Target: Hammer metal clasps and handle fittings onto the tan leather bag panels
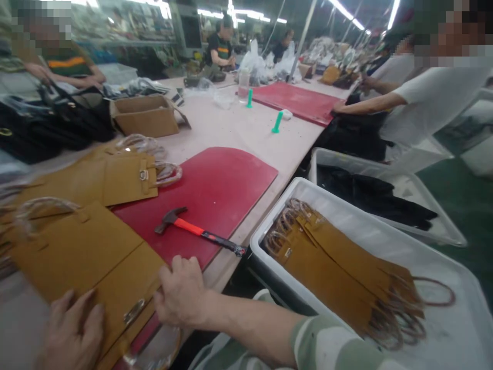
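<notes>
A tan handbag piece (96, 246) lies flat before me, with a plastic-wrapped handle at its far end and a metal clasp (134, 311) near its close edge. My left hand (75, 334) rests on it at the lower left, fingers stretched out. At the piece's right corner, my right hand (181, 290) has its fingers curled round the edge. A claw hammer (200, 231) with a red and black handle lies just beyond my right hand, on a dark red board (227, 180). More tan handbag pieces (115, 174) are piled behind, their handles also wrapped.
On my right, a white bin (442, 288) holds stacked tan pieces; another white bin (454, 231) holds black ones. Black handbags (77, 118) and a cardboard box (144, 115) stand at the left. Green upright pieces (277, 122) stand mid-table. Co-workers sit or stand around.
</notes>
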`<state>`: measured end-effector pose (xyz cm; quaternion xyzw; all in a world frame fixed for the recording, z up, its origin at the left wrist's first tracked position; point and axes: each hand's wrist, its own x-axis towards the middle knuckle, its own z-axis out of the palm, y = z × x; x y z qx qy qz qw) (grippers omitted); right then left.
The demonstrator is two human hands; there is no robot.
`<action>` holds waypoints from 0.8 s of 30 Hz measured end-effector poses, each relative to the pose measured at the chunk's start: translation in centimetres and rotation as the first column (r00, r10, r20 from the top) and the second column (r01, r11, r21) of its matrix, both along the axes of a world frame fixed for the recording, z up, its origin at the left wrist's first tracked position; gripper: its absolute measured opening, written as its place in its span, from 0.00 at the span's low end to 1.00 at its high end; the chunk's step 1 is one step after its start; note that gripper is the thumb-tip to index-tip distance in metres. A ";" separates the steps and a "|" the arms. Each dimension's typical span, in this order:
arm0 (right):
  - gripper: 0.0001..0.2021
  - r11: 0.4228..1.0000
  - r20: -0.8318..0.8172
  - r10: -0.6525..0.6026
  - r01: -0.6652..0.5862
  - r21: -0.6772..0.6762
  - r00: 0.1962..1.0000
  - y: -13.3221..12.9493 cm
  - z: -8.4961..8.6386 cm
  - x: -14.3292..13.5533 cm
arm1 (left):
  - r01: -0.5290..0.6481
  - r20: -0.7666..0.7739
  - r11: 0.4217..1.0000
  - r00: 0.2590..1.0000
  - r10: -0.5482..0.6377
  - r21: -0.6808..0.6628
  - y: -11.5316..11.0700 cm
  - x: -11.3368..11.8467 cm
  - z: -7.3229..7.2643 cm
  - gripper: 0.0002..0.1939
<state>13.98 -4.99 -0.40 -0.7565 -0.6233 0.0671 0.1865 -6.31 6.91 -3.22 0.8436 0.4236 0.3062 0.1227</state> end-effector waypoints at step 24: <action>0.20 0.960 0.296 0.216 -0.259 0.112 0.930 1.5 1.3 3.0 | -0.201 -0.099 0.979 0.976 0.195 -0.046 -0.6 2.1 0.9 0.18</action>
